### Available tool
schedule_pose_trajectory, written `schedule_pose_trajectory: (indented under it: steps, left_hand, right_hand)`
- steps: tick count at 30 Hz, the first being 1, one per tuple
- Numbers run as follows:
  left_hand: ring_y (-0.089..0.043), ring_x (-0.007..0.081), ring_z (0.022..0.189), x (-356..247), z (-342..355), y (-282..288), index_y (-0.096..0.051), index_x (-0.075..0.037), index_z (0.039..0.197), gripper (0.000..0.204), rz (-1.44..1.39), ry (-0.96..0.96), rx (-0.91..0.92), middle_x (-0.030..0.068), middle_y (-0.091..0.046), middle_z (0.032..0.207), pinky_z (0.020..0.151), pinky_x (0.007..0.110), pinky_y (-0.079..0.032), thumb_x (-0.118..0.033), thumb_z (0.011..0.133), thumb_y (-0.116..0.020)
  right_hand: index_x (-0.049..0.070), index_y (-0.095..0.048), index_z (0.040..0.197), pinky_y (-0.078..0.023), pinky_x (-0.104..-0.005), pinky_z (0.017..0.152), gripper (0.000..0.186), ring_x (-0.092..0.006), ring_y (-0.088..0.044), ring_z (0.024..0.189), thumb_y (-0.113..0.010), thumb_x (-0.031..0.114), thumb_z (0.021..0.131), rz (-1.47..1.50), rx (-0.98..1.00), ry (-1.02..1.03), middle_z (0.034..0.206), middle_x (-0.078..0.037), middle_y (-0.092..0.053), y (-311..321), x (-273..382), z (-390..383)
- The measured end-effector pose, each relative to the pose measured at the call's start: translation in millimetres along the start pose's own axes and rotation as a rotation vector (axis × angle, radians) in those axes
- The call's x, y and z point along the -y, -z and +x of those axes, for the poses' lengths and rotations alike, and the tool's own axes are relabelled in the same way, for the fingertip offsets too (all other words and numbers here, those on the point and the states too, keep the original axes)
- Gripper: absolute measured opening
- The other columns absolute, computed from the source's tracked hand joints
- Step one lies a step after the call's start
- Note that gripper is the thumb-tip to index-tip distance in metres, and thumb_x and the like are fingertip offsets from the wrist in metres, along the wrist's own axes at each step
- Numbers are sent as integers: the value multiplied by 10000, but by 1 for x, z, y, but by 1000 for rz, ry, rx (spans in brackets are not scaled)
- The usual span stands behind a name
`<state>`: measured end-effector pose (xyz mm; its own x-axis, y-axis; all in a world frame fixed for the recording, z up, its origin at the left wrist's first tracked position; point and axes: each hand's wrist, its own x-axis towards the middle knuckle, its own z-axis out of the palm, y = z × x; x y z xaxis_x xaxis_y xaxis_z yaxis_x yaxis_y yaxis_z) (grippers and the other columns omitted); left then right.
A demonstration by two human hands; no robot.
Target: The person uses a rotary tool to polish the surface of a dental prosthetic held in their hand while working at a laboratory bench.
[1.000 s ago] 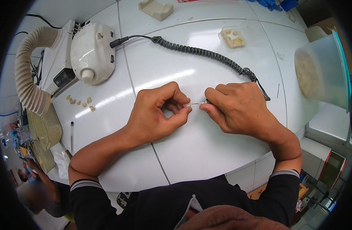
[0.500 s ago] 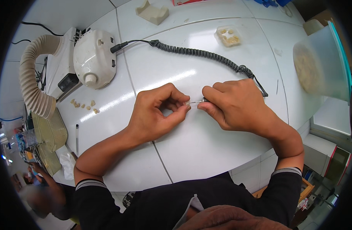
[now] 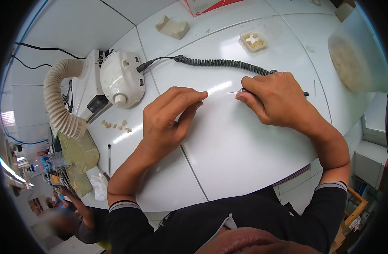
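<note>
My right hand [image 3: 278, 101] grips a slim rotary handpiece; its thin metal tip [image 3: 234, 92] sticks out to the left just above the white table [image 3: 228, 152]. A black coiled cable [image 3: 219, 63] runs from the handpiece to a white rounded control unit [image 3: 122, 78]. My left hand [image 3: 168, 120] rests on the table a short gap to the left of the tip, thumb and forefinger pressed together and stretched toward it. Whether a tiny piece sits between those fingertips cannot be made out.
Small beige pieces [image 3: 115, 125] lie by a corrugated suction hose [image 3: 60, 99]. A clear box of beige pieces [image 3: 253, 41] and a beige block [image 3: 172, 27] stand at the back. A translucent tub [image 3: 357, 55] is at right, a pen [image 3: 109, 158] at left. Another person [image 3: 71, 211] sits lower left.
My hands, which met at the handpiece tip, have drawn apart: the left pulled back to the left, the right moved up and right with the handpiece.
</note>
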<state>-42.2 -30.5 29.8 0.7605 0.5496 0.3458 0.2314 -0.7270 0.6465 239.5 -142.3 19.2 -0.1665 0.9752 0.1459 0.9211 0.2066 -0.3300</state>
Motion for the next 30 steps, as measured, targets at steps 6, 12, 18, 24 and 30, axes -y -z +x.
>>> schedule_pose_trajectory:
  steps: [6,12,18,24,30]
  left_hand:
    - [-780,175,904,-1,2,0,-851,-60,1181,319,123,-26,-18,87,-796,1103,728,313,-634,102,906,-836]
    - [-785,181,911,8,-2,-7,-864,-79,1126,292,205,46,159,76,-794,1105,743,324,-643,92,891,-836]
    - [-765,161,959,12,-3,-11,-838,-31,1147,222,36,159,123,71,-770,1106,844,329,-645,70,951,-813]
    - [-714,107,986,15,-11,-17,-742,5,1342,247,-776,545,43,13,-710,1076,884,295,-589,-10,1096,-730]
    - [-761,122,988,18,-17,-21,-738,2,1324,242,-754,461,65,24,-730,1080,818,268,-594,-67,1099,-791]
  right_hand:
    - [99,-699,912,-516,-495,564,434,-370,-705,611,-637,450,1160,12,21,-20,663,-101,-707,3,0,1]
    - [95,-690,899,-511,-505,580,449,-378,-698,625,-634,457,1159,25,59,-21,681,-103,-703,5,-1,1]
    - [86,-684,898,-498,-506,575,450,-385,-689,627,-644,455,1152,25,96,-25,683,-102,-697,5,-1,2]
    - [90,-687,901,-491,-497,562,427,-378,-684,608,-659,439,1146,29,107,-23,688,-95,-709,10,1,2]
    - [100,-693,909,-488,-494,561,410,-357,-685,595,-660,432,1147,36,45,16,682,-86,-711,5,-3,3]
